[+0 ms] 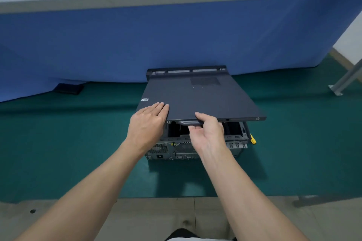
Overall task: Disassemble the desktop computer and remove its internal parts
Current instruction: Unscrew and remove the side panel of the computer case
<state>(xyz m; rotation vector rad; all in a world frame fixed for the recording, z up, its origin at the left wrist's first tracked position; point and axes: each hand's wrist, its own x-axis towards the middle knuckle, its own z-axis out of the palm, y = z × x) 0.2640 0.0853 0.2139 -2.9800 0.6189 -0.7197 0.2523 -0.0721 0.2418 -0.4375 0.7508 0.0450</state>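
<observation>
PC case (pixel 166 150) is lying on its side on the green surface (pixel 78 143), rear ports facing me, far end near the blue cloth (pixel 176 41) at the back. The side panel (pixel 205 96) is on top, its near edge raised off the case, so there's a gap showing the dark inside. Left hand (pixel 147 123) lies flat on the panel's near left corner, fingers straight and together, not gripping. Right hand (pixel 207 133) is grasping the handle (pixel 189 122) on the panel's near edge, thumb on top, fingers curled under. Something yellow (pixel 253 139) sticks out at the case's right side, can't tell what. Small black thing (pixel 68 88) sits off to the left by the cloth
</observation>
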